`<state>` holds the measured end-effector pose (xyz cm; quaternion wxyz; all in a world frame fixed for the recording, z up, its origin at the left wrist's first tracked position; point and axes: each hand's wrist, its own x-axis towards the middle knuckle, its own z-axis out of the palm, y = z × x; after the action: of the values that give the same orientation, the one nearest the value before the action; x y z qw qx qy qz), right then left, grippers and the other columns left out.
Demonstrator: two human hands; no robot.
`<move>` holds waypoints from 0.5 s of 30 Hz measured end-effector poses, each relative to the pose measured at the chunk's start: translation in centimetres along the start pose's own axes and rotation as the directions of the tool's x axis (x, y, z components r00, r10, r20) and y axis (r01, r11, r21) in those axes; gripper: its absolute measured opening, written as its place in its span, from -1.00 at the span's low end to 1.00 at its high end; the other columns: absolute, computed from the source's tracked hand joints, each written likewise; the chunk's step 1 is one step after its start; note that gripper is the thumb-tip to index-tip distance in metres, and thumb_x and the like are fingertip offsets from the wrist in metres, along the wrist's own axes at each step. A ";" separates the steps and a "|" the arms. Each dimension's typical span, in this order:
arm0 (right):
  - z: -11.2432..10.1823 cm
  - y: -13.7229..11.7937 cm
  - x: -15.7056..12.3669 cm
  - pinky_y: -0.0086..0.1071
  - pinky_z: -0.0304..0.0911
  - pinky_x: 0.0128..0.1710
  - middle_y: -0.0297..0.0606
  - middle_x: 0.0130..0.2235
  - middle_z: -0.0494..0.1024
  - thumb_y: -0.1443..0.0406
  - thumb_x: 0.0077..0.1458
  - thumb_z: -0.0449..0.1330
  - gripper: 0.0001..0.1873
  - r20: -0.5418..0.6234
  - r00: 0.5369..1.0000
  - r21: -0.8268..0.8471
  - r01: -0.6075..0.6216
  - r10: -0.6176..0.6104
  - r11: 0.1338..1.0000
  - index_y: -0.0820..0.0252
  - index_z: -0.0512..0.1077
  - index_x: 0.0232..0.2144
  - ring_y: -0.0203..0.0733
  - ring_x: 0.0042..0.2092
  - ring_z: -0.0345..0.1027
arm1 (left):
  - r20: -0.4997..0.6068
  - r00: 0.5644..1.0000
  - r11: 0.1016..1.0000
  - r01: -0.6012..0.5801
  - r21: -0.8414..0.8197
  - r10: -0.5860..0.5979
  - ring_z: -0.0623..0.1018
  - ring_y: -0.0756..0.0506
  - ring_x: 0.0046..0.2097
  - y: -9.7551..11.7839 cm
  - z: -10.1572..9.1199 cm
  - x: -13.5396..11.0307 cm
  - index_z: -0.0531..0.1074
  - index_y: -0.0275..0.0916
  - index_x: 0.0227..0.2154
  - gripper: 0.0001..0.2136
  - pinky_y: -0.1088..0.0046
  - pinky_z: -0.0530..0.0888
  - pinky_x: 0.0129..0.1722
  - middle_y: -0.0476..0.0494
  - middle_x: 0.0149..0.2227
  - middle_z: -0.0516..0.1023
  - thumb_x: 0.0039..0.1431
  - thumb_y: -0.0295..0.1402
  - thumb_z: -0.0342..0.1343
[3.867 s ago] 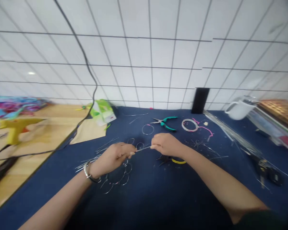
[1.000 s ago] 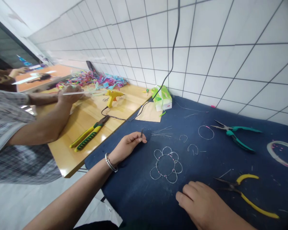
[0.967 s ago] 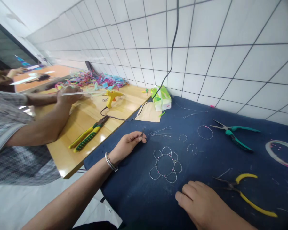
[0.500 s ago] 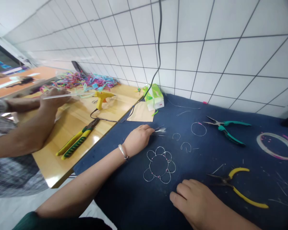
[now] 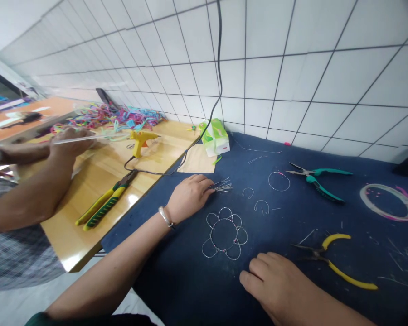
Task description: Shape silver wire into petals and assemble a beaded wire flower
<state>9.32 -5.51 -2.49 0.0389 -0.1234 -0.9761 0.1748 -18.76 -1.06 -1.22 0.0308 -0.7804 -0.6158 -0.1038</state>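
At the left end of a small bundle of thin silver wires is my left hand, its thumb and fingers pinched on the ends while the rest fans out over the dark blue mat. Below it lies a flower-shaped wire ring with several loops and small pink beads. My right hand rests on the mat to the right of that flower, fingers curled in; nothing shows in it. Yellow-handled pliers lie spread beside my right hand. Two bent wire pieces, one a small curved wire, sit right of the bundle.
Teal-handled pliers, a wire ring and a pale coil lie to the right. A tissue pack stands by the wall. On the wooden table are a yellow glue gun, large pliers and another person's arm.
My left hand has shifted slightly left, and the wires are spread out more beside its fingertips. My right hand stays in place. The view has turned slightly.
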 end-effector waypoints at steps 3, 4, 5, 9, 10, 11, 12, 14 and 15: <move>-0.2 -0.1 0.0 -0.36 -0.06 -0.46 -0.32 -0.41 0.36 0.47 -0.12 0.04 -0.78 0.010 1.000 0.000 0.000 0.000 1.000 0.15 0.28 -0.35 -0.23 -0.40 0.13 | 0.022 1.000 1.000 -0.006 -0.015 0.006 0.40 -0.15 -0.12 -0.5 -0.1 0.7 0.36 -0.26 -0.13 -0.71 0.27 0.34 -0.11 -0.21 -0.19 0.42 0.13 -0.24 0.00; -0.2 -0.1 -0.1 -0.36 -0.06 -0.45 -0.32 -0.41 0.36 0.47 -0.11 0.04 -0.78 0.008 1.000 -0.005 -0.001 0.001 1.000 0.15 0.28 -0.34 -0.23 -0.40 0.13 | 0.041 0.999 1.000 -0.018 -0.022 0.019 0.40 -0.15 -0.12 -0.6 0.0 1.0 0.35 -0.26 -0.13 -0.69 0.28 0.34 -0.11 -0.21 -0.19 0.42 0.10 -0.22 0.02; -0.3 -0.1 -0.1 -0.36 -0.06 -0.45 -0.32 -0.41 0.36 0.47 -0.10 0.04 -0.79 0.004 1.000 -0.010 -0.002 0.003 1.000 0.15 0.28 -0.34 -0.23 -0.40 0.13 | 0.063 0.998 0.999 -0.030 -0.033 0.032 0.40 -0.15 -0.13 -0.7 0.2 1.3 0.36 -0.26 -0.14 -0.69 0.29 0.34 -0.11 -0.21 -0.20 0.42 0.09 -0.21 0.03; -0.2 0.0 0.0 -0.35 -0.08 -0.46 -0.32 -0.43 0.35 0.47 -0.10 0.04 -0.79 0.005 1.000 -0.014 0.010 -0.010 1.000 0.16 0.29 -0.35 -0.23 -0.41 0.12 | 0.150 0.988 0.996 -0.027 -0.084 0.039 0.43 -0.09 -0.24 -1.2 0.8 2.2 0.40 -0.26 -0.28 -0.83 0.39 0.36 -0.21 -0.15 -0.32 0.45 0.12 -0.31 0.00; -0.2 0.0 0.0 -0.34 -0.09 -0.46 -0.31 -0.42 0.35 0.47 -0.11 0.04 -0.79 0.007 1.000 -0.011 0.012 -0.012 1.000 0.16 0.29 -0.35 -0.23 -0.41 0.12 | 0.169 0.985 0.996 -0.018 -0.091 0.033 0.44 -0.08 -0.27 -1.3 0.9 2.4 0.40 -0.25 -0.32 -0.85 0.41 0.35 -0.24 -0.13 -0.34 0.46 0.12 -0.33 -0.02; -0.1 0.1 0.0 -0.34 -0.10 -0.46 -0.31 -0.42 0.35 0.47 -0.11 0.04 -0.78 0.009 1.000 -0.007 0.011 -0.011 1.000 0.17 0.29 -0.34 -0.23 -0.41 0.11 | 0.189 0.982 0.995 -0.013 -0.095 0.031 0.44 -0.07 -0.29 -1.4 0.9 2.5 0.40 -0.25 -0.34 -0.86 0.42 0.35 -0.27 -0.13 -0.36 0.46 0.12 -0.36 -0.03; 0.0 0.1 0.0 -0.34 -0.11 -0.46 -0.31 -0.41 0.35 0.47 -0.12 0.04 -0.77 0.011 1.000 -0.004 0.010 -0.010 1.000 0.17 0.29 -0.33 -0.23 -0.40 0.11 | 0.213 0.976 0.995 -0.016 -0.099 0.036 0.44 -0.06 -0.31 -1.5 0.8 2.7 0.41 -0.25 -0.37 -0.86 0.43 0.34 -0.29 -0.12 -0.38 0.46 0.11 -0.38 -0.04; 0.1 0.2 0.0 -0.33 -0.13 -0.46 -0.31 -0.40 0.34 0.47 -0.12 0.04 -0.74 0.013 1.000 0.004 0.008 -0.008 1.000 0.17 0.29 -0.30 -0.22 -0.40 0.09 | 0.267 0.962 0.994 -0.036 -0.107 0.063 0.43 -0.06 -0.35 -1.8 0.7 3.2 0.41 -0.24 -0.40 -0.86 0.44 0.31 -0.34 -0.11 -0.40 0.47 0.07 -0.41 -0.05; 0.2 0.2 0.0 -0.33 -0.14 -0.47 -0.31 -0.40 0.34 0.47 -0.12 0.04 -0.73 0.013 1.000 0.006 0.010 -0.010 1.000 0.17 0.29 -0.29 -0.22 -0.40 0.08 | 0.295 0.952 0.992 -0.047 -0.114 0.079 0.42 -0.06 -0.37 -1.9 0.6 3.5 0.41 -0.24 -0.42 -0.87 0.45 0.29 -0.37 -0.11 -0.42 0.46 0.04 -0.43 -0.04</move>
<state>9.34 -5.39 -2.70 0.0338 -0.1174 -0.9764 0.1782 -19.79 2.82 -1.25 -0.1006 -0.8070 -0.5817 -0.0161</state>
